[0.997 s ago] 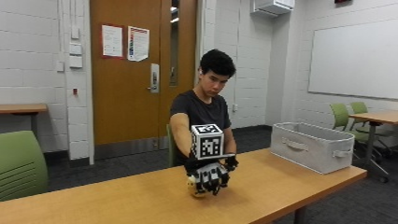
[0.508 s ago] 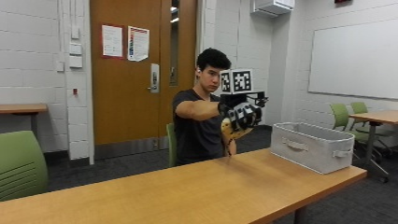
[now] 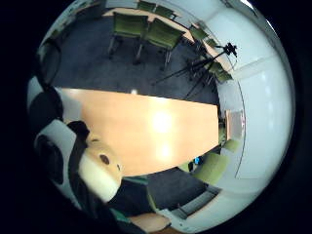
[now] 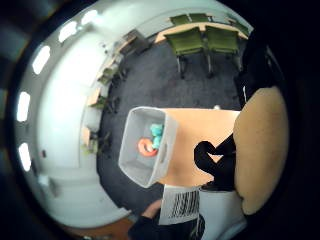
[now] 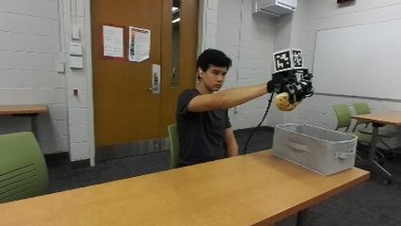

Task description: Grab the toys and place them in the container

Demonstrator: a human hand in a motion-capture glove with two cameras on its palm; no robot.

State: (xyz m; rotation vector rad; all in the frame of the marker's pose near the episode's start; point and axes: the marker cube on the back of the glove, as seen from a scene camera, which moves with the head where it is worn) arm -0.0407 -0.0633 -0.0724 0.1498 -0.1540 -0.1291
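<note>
Overhead, gloved right hand [image 5: 289,88] grasps a yellow plush toy [image 5: 285,101], held high above the grey container [image 5: 313,147] at the table's [image 5: 206,190] three-o'clock end.

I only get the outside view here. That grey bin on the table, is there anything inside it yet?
Observer: Yes. The thumb side palm view looks down into the grey bin: an orange ring toy and a teal toy lie in it.
Operator: And what is the yellow thing in the gloved hand?
Observer: A yellow plush toy; the little finger side palm view shows a dark spot on it. The right hand has its grip on it, high above the bin.
</note>
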